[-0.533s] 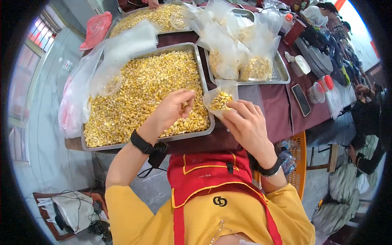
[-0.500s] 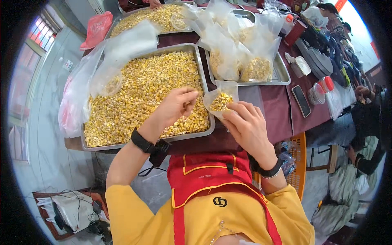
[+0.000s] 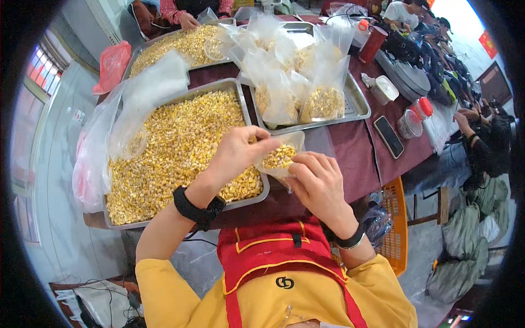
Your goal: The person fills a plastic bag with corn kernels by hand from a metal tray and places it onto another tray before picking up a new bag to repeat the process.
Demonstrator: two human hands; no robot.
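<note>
A small clear plastic bag [image 3: 297, 140] is partly filled with yellow and cream kernels that look like corn. My right hand [image 3: 320, 183] is closed around its right side, holding it upright over the table's front edge. At the bag's left rim, my left hand [image 3: 238, 150] has its fingers pinched together; whatever lies between the fingertips is hidden. Beneath my left wrist stretches a large metal tray [image 3: 267, 192] heaped with the same kernels [image 3: 175, 147].
Several filled bags [image 3: 322, 103] stand in a second metal tray [image 3: 358, 116] beyond my hands. Empty plastic bags [image 3: 147, 85] lie over the kernel tray's far left corner. A phone [image 3: 389, 135] and red-lidded jars [image 3: 410, 123] sit at right. Another person's hand [image 3: 188, 22] is at the far tray.
My left hand has moved from over the kernels to the bag's rim. The right hand still grips the bag. The view has shifted, showing more of the person across the table.
</note>
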